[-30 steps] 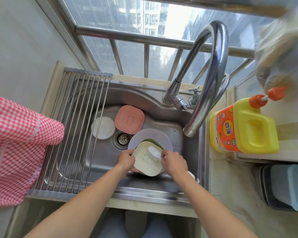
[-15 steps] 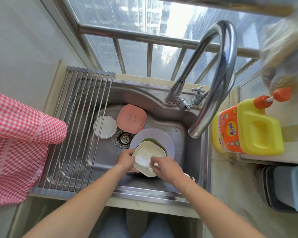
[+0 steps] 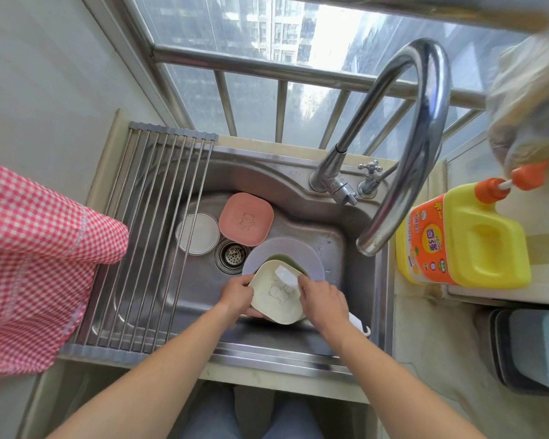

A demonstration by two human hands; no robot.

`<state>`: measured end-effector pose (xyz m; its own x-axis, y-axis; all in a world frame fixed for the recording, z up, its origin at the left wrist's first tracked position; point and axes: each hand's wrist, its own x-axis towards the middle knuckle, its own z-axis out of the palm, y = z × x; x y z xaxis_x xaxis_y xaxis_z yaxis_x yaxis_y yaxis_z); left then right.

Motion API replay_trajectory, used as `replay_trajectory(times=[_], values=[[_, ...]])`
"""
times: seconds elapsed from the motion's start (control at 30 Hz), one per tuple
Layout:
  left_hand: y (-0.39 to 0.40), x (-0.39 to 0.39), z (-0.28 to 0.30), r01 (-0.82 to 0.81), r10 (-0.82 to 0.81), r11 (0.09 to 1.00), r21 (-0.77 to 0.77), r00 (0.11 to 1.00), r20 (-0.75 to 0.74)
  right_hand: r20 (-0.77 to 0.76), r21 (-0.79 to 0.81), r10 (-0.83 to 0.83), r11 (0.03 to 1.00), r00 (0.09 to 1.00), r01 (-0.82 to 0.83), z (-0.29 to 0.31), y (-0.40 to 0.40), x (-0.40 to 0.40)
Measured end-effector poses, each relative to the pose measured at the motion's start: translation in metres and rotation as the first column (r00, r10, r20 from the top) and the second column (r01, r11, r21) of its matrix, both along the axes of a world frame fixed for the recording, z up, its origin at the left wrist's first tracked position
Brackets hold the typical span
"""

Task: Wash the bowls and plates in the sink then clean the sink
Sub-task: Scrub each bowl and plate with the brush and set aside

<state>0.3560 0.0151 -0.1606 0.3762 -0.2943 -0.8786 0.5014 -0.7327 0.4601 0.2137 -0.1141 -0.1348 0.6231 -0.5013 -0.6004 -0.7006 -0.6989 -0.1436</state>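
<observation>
Steel sink (image 3: 298, 191): left hand (image 3: 235, 294) grips cream plate (image 3: 276, 301), right hand (image 3: 322, 301) scrubs.

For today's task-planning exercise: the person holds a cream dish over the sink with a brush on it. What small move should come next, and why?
Probably draw the white brush back across the cream dish toward its near edge. The right hand grips the brush with its head at the dish's far rim, the left hand holds the dish's left edge, and no water runs from the faucet, so scrubbing seems unfinished.
</observation>
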Motion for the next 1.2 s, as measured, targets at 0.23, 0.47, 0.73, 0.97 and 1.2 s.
replay_trajectory(times=[0.23,0.47,0.73,0.97,1.2], values=[[-0.005,-0.003,0.008,-0.036,0.036,0.999,0.005,0.999,-0.018,-0.166,-0.069,0.146,0.985,0.975,-0.159,0.016,0.020,-0.004],[-0.006,-0.003,0.007,0.002,-0.002,1.000,-0.007,1.000,-0.024,-0.055,-0.022,0.171,0.985,0.984,-0.172,0.004,0.018,0.009],[0.008,-0.010,-0.010,0.635,-0.720,0.644,0.427,0.313,0.620,-0.131,-0.067,0.203,0.975,0.970,-0.213,0.023,0.008,-0.023],[0.019,-0.010,-0.018,0.857,-0.761,-0.012,0.515,-0.342,0.551,-0.120,-0.062,0.117,0.990,0.986,-0.125,0.012,0.011,-0.021],[0.006,0.007,-0.012,0.931,-0.678,0.069,0.358,-0.219,0.701,0.095,0.110,-0.404,0.913,0.910,0.394,0.008,-0.004,-0.031]])
